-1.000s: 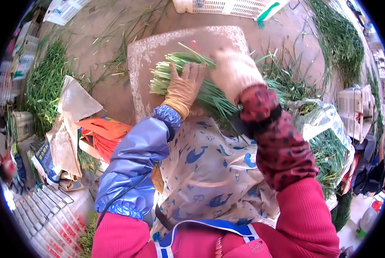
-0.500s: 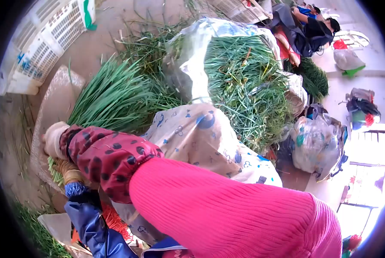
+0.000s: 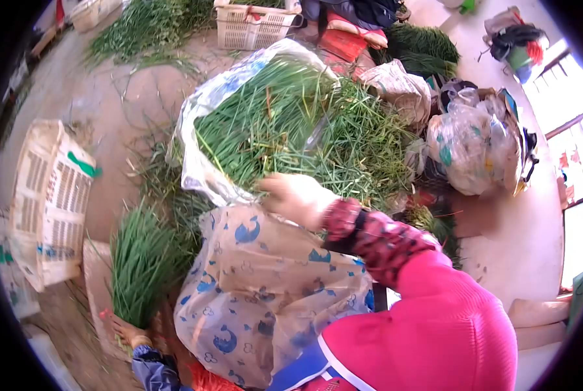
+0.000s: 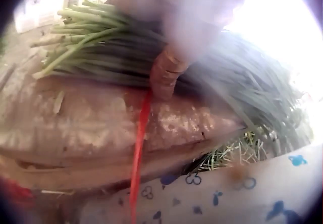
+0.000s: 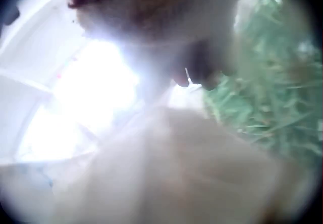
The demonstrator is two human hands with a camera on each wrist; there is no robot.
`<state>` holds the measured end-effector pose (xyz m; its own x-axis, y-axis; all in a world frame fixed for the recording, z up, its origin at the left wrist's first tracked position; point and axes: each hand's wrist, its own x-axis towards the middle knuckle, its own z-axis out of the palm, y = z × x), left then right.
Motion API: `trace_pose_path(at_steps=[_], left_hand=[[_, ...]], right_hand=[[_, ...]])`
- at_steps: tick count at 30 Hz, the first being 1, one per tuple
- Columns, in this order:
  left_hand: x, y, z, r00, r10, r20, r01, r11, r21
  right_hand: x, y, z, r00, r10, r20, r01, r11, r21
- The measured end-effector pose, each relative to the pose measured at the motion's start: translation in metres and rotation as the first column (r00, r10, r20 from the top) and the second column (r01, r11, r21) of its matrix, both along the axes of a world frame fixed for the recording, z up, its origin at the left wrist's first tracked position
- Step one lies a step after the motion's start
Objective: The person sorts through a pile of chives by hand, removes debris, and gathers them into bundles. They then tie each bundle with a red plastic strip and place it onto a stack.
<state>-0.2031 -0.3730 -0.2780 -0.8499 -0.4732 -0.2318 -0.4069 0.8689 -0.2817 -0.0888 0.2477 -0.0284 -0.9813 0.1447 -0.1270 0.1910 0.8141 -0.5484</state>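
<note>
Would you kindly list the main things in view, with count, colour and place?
Board: one, brownish, lower left.
Stalk bundle: one, green with pale ends, on the board.
Red strip: at least one, red, by the stalk bundle.
Printed cover: one, cream and blue, over the lap.
Open bag: one, whitish, beyond the printed cover.
Greens: uncounted, green, inside the open bag.
Crates: several, white, left and top.
Stuffed bag: one, translucent, right.
Left grip: one, tan glove, on the stalk bundle.
Right grip: one, pale glove, blurred, by the open bag.

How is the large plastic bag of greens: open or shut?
Open: in the head view, the plastic bag has its mouth spread wide, with green stalks showing inside.
</note>
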Motion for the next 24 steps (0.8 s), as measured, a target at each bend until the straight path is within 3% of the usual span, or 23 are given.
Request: trace_pose_path(at_steps=[3, 5, 6, 7, 8, 10, 13, 17, 19, 21, 22, 24], left_hand=[[0.011, 0.047, 0.05, 1.0, -0.007, -0.022, 0.006, 0.999, -0.045], [0.017, 0.077, 0.071, 0.993, -0.032, -0.115, 0.026, 0.998, -0.055], [0.017, 0.09, 0.08, 0.999, -0.03, -0.034, 0.027, 0.997, -0.072], [0.014, 0.074, 0.055, 0.993, -0.092, 0.069, 0.111, 0.925, -0.364], [0.009, 0.038, 0.007, 0.975, -0.117, 0.188, 0.209, 0.76, -0.615], [0.005, 0.065, 0.032, 0.984, -0.034, 0.175, 0.11, 0.887, -0.449], [0.001, 0.097, 0.06, 0.975, 0.025, 0.219, 0.054, 0.937, -0.346], [-0.008, 0.099, 0.064, 0.949, 0.079, 0.306, 0.042, 0.929, -0.368], [-0.008, 0.089, 0.062, 0.918, 0.122, 0.376, 0.045, 0.913, -0.406], [-0.007, 0.089, 0.064, 0.89, 0.154, 0.429, 0.048, 0.904, -0.424], [-0.003, 0.095, 0.07, 0.921, 0.137, 0.364, 0.014, 0.924, -0.383], [0.003, 0.123, 0.094, 0.952, 0.087, 0.293, 0.009, 0.95, -0.311]], right_hand=[[0.064, 0.063, -0.021, 0.936, -0.193, 0.295, 0.154, 0.976, 0.153], [0.079, 0.089, -0.023, 0.955, -0.193, 0.225, 0.171, 0.978, 0.116], [0.072, 0.097, -0.012, 0.947, -0.228, 0.227, 0.208, 0.972, 0.107], [0.065, 0.113, -0.025, 0.983, -0.174, 0.062, 0.162, 0.973, 0.164], [0.049, 0.124, -0.019, 0.986, -0.164, 0.013, 0.158, 0.968, 0.196], [0.007, 0.149, -0.006, 0.988, -0.117, -0.096, 0.139, 0.953, 0.27], [-0.07, 0.2, -0.018, 0.977, 0.007, -0.215, 0.088, 0.899, 0.429], [-0.17, 0.244, -0.026, 0.994, -0.091, -0.059, 0.108, 0.842, 0.529], [-0.228, 0.273, -0.059, 0.974, -0.135, 0.182, -0.015, 0.764, 0.645], [-0.275, 0.299, -0.094, 0.92, -0.055, 0.387, -0.265, 0.64, 0.721], [-0.292, 0.302, -0.095, 0.927, -0.062, 0.369, -0.252, 0.627, 0.738], [-0.332, 0.31, -0.087, 0.986, -0.051, 0.161, -0.086, 0.667, 0.74]])
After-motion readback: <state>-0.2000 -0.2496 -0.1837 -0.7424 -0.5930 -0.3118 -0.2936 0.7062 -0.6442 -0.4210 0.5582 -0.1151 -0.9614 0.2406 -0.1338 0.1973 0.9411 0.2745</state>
